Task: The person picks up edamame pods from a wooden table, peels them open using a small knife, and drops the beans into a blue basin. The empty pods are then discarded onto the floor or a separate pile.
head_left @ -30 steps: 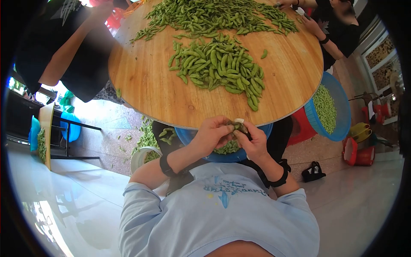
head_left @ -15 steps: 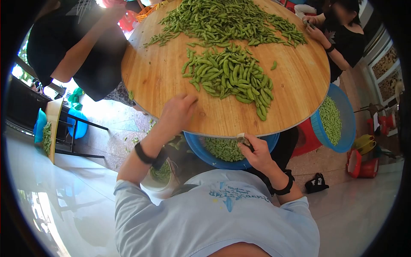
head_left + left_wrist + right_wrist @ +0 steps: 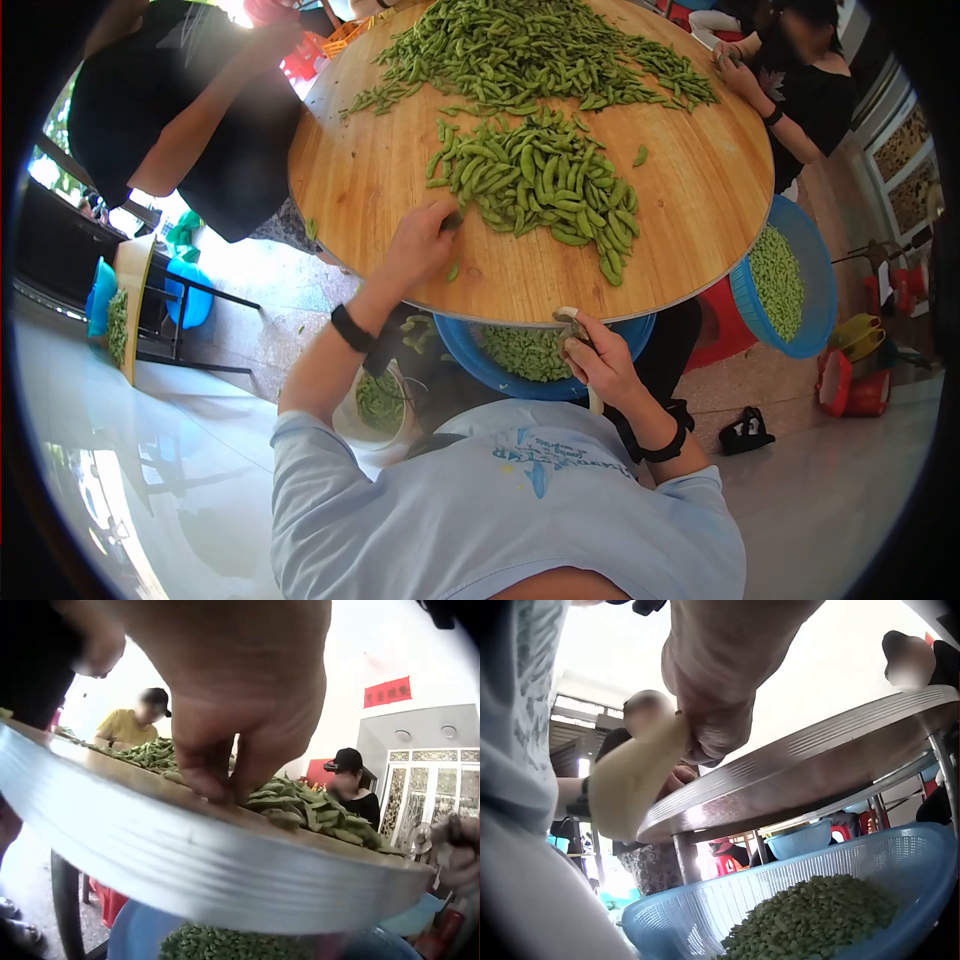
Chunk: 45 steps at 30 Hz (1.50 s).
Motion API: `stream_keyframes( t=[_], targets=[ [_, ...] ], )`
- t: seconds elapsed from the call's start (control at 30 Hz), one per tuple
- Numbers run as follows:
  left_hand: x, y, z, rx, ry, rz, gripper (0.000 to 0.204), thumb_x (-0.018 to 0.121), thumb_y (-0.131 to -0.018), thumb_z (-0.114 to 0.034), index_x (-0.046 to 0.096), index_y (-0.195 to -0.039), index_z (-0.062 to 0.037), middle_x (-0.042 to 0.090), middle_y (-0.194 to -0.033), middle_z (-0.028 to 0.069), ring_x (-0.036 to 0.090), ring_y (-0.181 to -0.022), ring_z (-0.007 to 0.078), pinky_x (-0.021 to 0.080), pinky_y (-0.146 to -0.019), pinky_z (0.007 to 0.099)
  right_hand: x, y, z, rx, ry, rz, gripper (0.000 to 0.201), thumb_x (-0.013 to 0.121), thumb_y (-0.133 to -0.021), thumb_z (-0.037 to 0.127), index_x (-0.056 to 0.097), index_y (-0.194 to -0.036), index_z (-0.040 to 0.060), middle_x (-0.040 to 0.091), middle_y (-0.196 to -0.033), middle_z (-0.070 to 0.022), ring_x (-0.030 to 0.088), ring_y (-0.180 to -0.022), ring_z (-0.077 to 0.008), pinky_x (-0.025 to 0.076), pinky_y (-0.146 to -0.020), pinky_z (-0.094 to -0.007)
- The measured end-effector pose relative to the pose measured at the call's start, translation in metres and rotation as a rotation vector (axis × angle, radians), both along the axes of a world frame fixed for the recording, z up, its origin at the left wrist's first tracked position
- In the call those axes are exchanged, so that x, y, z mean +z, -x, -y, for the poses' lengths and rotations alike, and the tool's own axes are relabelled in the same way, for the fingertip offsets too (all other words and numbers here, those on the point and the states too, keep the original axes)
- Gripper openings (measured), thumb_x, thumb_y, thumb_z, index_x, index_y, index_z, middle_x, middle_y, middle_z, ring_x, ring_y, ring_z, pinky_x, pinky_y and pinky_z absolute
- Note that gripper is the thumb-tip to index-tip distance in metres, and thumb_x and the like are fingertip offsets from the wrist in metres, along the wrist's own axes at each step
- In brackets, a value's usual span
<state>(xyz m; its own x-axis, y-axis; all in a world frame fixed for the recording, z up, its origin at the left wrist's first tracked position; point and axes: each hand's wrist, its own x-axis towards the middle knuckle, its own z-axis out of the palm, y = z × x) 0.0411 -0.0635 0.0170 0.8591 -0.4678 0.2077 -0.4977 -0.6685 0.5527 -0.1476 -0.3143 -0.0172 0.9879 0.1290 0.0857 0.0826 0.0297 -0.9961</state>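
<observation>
Green soybean pods (image 3: 545,180) lie heaped on the round wooden table (image 3: 690,230). At the left edge of the nearer heap, my left hand (image 3: 420,245) pinches a dark green pod (image 3: 452,220); in the left wrist view its fingertips point down at the tabletop. A single pod (image 3: 453,272) lies just below that hand. By the table's front edge, my right hand (image 3: 600,360) grips a small dark piece (image 3: 574,331) and a pale curved piece (image 3: 634,780), blurred in the right wrist view; cannot tell its kind. Below is a blue basin (image 3: 470,355) of shelled beans (image 3: 525,352).
A larger pod pile (image 3: 520,50) covers the table's far side. A white bucket (image 3: 405,425) with pods stands at my lower left. Another blue basin (image 3: 825,310) of beans is at the right. One person (image 3: 180,120) stands left; another (image 3: 805,90) works at the right.
My left hand left my right hand and reached out to the heap's left edge, then slightly farther. The right hand stayed near the table's front edge. A pod now shows below the left hand.
</observation>
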Motion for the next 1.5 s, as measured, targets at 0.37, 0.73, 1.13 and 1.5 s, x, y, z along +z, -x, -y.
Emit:
stream_keyframes(
  t=[0.37,0.73,1.13,1.5],
  targets=[
    [0.001,0.103,0.051,-0.122,0.736,-0.729,0.025,0.069,-0.077,0.004,0.063,-0.102,0.0015,0.067,-0.084,0.0045,0.061,-0.069,0.0089,0.048,-0.059,0.0216,0.022,-0.009,-0.013,0.099,-0.589,-0.309,0.037,0.044,-0.097,0.011,0.043,-0.132,-0.0012,0.051,-0.077,-0.0041,0.045,-0.057,-0.0077,0.037,-0.044,-0.0196],
    [-0.005,0.105,0.05,-0.145,0.551,-0.614,0.02,0.069,-0.077,0.004,0.064,-0.096,0.0035,0.065,-0.085,0.0042,0.06,-0.08,0.0079,0.048,-0.07,0.0228,0.014,-0.007,-0.012,0.151,-0.613,-0.323,0.033,0.045,-0.097,0.01,0.046,-0.129,0.0012,0.051,-0.077,-0.0045,0.045,-0.058,-0.0077,0.037,-0.043,-0.0195],
    [-0.009,0.099,0.048,-0.254,0.664,-0.736,0.017,0.068,-0.077,0.007,0.064,-0.092,0.0004,0.063,-0.083,0.0017,0.057,-0.07,0.0072,0.046,-0.062,0.0221,0.013,-0.005,-0.012,0.067,-0.453,-0.259,0.028,0.048,-0.095,0.005,0.053,-0.122,0.0002,0.054,-0.076,-0.0047,0.045,-0.053,-0.007,0.035,-0.042,-0.0194],
    [-0.029,0.091,0.055,-0.404,1.186,-1.631,0.022,0.066,-0.079,0.004,0.061,-0.1,-0.0015,0.063,-0.081,0.0073,0.057,-0.06,0.0157,0.047,-0.051,0.0289,0.009,-0.01,-0.002,0.26,-0.968,-0.475,0.027,0.049,-0.095,0.009,0.055,-0.121,0.0049,0.051,-0.076,-0.0056,0.04,-0.052,-0.0078,0.034,-0.041,-0.0189]
  ],
)
